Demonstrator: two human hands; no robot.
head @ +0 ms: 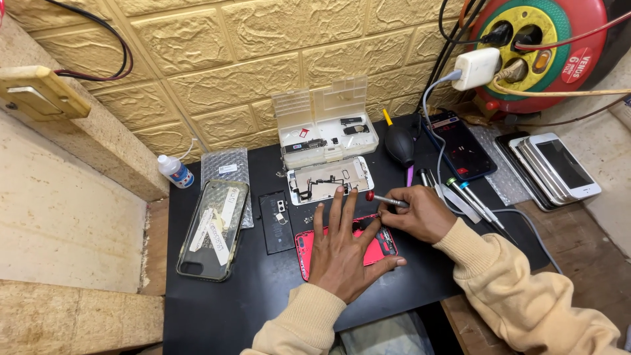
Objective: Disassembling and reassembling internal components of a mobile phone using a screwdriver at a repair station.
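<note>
Cream sleeves come up from the bottom edge, and the left hand [343,246] lies spread flat, fingers wide, on a red phone shell [374,246] near the front of the black surface [217,309], pinning it down and holding nothing. Just beside it the right hand [420,213] is closed around a small screwdriver [388,200] with a red cap, its tip aimed down at the shell's upper edge, though the point itself is hidden behind the fingers.

My worry is a slip: if the driver sits crooked in the screw, I think it could skid off and gouge the shell, or jab the left fingers spread so close by. A loosened screw could also roll away on the dark surface (tiny parts already lie scattered near the black battery [276,223]). The open parts tray [327,128] and the pale inner frame [328,179] sit just behind the hands, so a jerked elbow might knock them. To the right, a white cable [439,141] loops past loose tools [470,197] near the sleeve, and I suspect it could snag
</note>
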